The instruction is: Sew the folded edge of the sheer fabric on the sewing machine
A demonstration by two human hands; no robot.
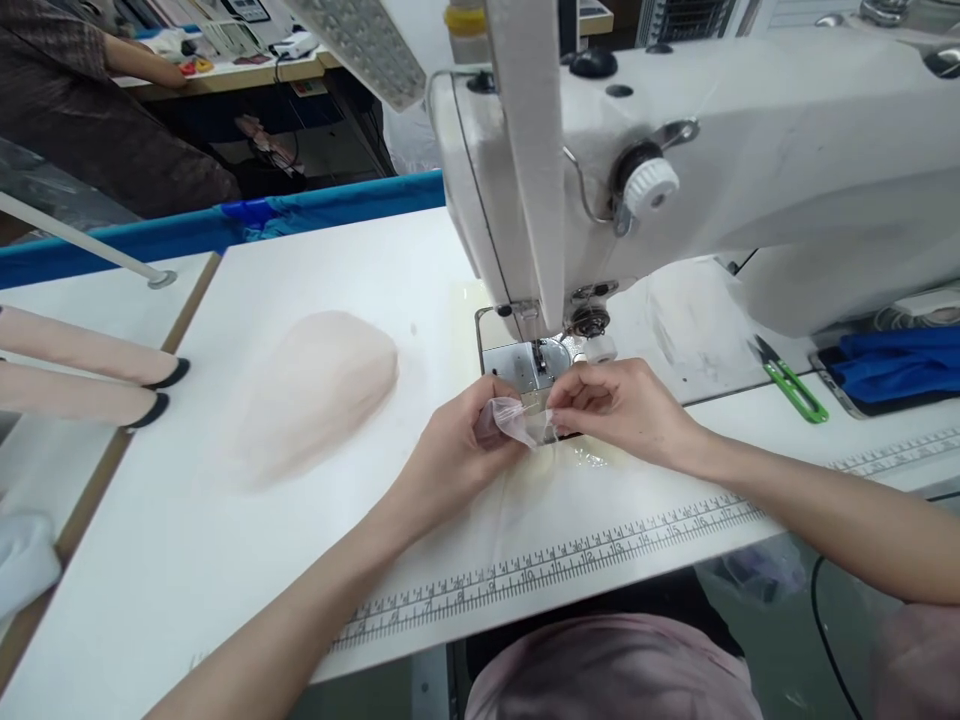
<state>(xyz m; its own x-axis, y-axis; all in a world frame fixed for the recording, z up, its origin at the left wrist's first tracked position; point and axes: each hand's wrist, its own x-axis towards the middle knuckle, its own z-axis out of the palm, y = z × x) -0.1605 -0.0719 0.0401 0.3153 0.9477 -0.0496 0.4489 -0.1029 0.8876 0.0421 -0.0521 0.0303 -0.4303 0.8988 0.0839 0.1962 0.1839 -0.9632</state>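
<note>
In front of the sewing machine, my left hand is closed around a bunched piece of sheer white fabric. My right hand pinches the right end of this fabric between thumb and fingertips. Both hands are close together, just on my side of the metal needle plate and the presser foot. The fabric is crumpled, and part of it is hidden inside my left hand. On the tabletop to the left lies a sheer, pale pink piece of fabric.
Green thread snips lie right of the machine bed, beside a phone under blue cloth. A ruler strip runs along the table's front edge. Two padded pink doll-like legs jut in from the left. Another person is at the back left.
</note>
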